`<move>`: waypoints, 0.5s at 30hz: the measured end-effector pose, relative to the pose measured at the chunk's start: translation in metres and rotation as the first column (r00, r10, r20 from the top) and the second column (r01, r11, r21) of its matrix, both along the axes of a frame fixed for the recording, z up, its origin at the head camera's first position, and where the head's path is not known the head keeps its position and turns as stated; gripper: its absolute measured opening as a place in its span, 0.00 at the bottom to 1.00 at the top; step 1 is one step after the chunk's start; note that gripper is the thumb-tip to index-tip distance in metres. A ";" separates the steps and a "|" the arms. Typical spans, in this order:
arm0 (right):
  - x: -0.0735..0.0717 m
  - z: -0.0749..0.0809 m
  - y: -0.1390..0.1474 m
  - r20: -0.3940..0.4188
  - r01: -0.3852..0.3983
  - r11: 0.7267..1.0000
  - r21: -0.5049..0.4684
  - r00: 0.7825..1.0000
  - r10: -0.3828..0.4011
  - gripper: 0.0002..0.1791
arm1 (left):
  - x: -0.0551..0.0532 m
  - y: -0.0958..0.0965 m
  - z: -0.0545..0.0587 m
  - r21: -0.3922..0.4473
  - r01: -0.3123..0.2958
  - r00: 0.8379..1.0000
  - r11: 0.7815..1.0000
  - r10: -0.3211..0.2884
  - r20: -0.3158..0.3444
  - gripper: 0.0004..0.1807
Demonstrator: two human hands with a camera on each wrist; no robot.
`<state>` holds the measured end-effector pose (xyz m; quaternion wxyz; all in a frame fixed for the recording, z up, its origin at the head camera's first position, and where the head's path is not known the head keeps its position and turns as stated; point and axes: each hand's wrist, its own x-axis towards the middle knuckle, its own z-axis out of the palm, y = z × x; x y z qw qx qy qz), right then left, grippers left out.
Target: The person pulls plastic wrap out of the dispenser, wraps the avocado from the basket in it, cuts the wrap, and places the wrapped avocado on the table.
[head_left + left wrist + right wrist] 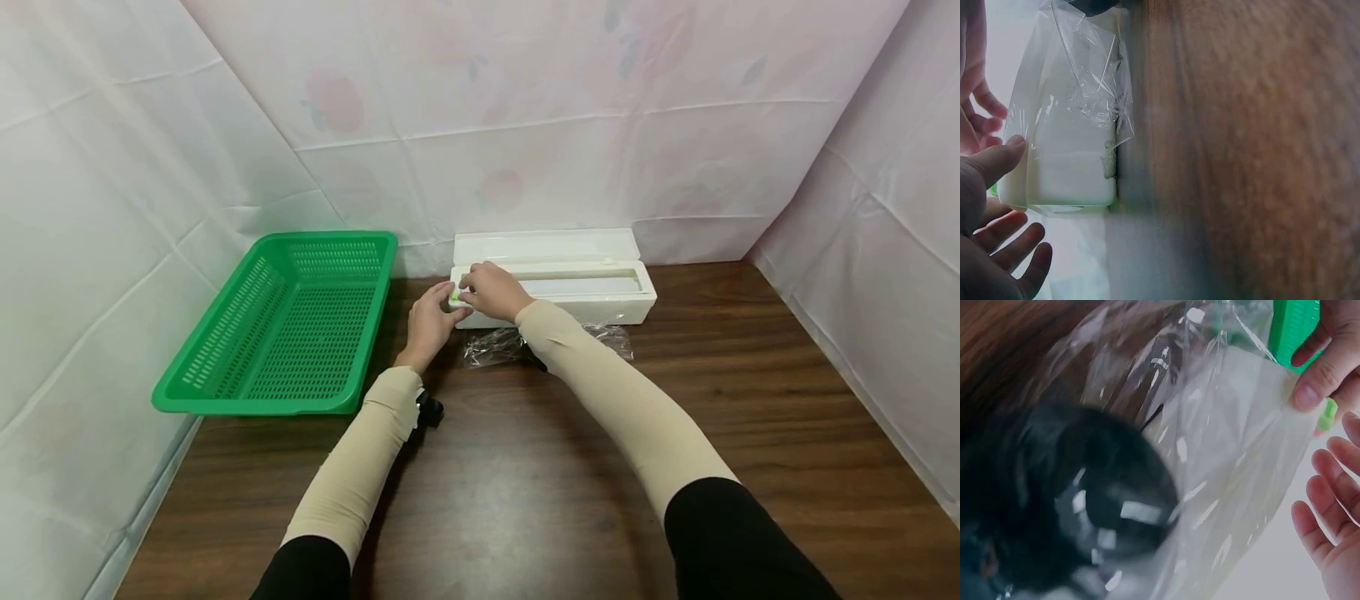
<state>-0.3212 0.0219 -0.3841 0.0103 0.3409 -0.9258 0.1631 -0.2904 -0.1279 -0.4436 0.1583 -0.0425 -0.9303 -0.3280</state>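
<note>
A long white cling film dispenser (592,310) lies on the table with its lid (547,245) raised at the back. My left hand (429,323) holds its left end, thumb on the front face and index finger at the end; the other fingers spread past it. At that same corner shows a green slider (1328,414). Close above it is my right hand (495,289), its fingers loosely bent with nothing seen between them. Clear film (1094,94) hangs crumpled down the dispenser's front, below my right wrist. A white strip (577,286) shows inside the open top.
A green plastic basket (367,342) stands to the left of the dispenser. Cloth with a faint fruit print (525,125) hangs close behind and at both sides. Dark wood table (540,500) lies under my forearms.
</note>
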 end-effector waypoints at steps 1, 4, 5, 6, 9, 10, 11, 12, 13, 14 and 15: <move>0.000 0.000 -0.002 0.007 -0.001 1.000 0.003 1.000 0.001 0.15 | 0.000 0.000 0.000 0.001 0.000 1.000 1.000 0.000 0.002 0.32; 0.000 0.000 -0.005 -0.008 -0.002 1.000 0.018 1.000 0.002 0.13 | 0.000 0.002 0.000 0.003 0.002 1.000 1.000 -0.002 0.007 0.31; 0.000 0.000 -0.006 -0.017 -0.001 1.000 0.028 1.000 0.001 0.13 | 0.000 0.002 0.000 0.003 0.002 1.000 1.000 -0.002 0.008 0.31; 0.000 0.000 -0.007 -0.022 0.002 0.999 0.035 1.000 -0.002 0.12 | 0.000 0.003 0.000 0.005 0.001 1.000 1.000 -0.001 0.011 0.31; -0.002 0.002 -0.009 -0.014 0.009 0.999 0.044 1.000 -0.009 0.11 | 0.000 0.003 0.000 0.008 -0.002 1.000 1.000 0.002 0.016 0.30; -0.002 0.002 -0.010 -0.002 0.012 0.999 0.043 1.000 -0.011 0.11 | 0.000 0.004 0.000 0.010 -0.003 1.000 1.000 0.003 0.017 0.30; -0.002 0.003 -0.010 0.012 0.013 0.999 0.041 1.000 -0.014 0.11 | 0.000 0.004 0.000 0.012 -0.004 1.000 1.000 0.004 0.019 0.30; -0.003 0.004 -0.010 0.026 0.016 0.999 0.039 1.000 -0.017 0.11 | 0.000 0.004 0.000 0.014 -0.004 1.000 1.000 0.004 0.021 0.30; -0.003 0.004 -0.010 0.037 0.017 0.999 0.039 0.999 -0.019 0.11 | 0.000 0.004 0.000 0.016 -0.004 1.000 1.000 0.004 0.024 0.30; -0.003 0.005 -0.011 0.045 0.018 0.999 0.039 0.999 -0.020 0.12 | 0.000 0.004 0.000 0.018 -0.003 1.000 1.000 0.002 0.025 0.30; -0.003 0.005 -0.011 0.049 0.019 0.999 0.043 0.999 -0.021 0.12 | 0.000 0.003 0.000 0.018 -0.003 1.000 1.000 0.003 0.028 0.30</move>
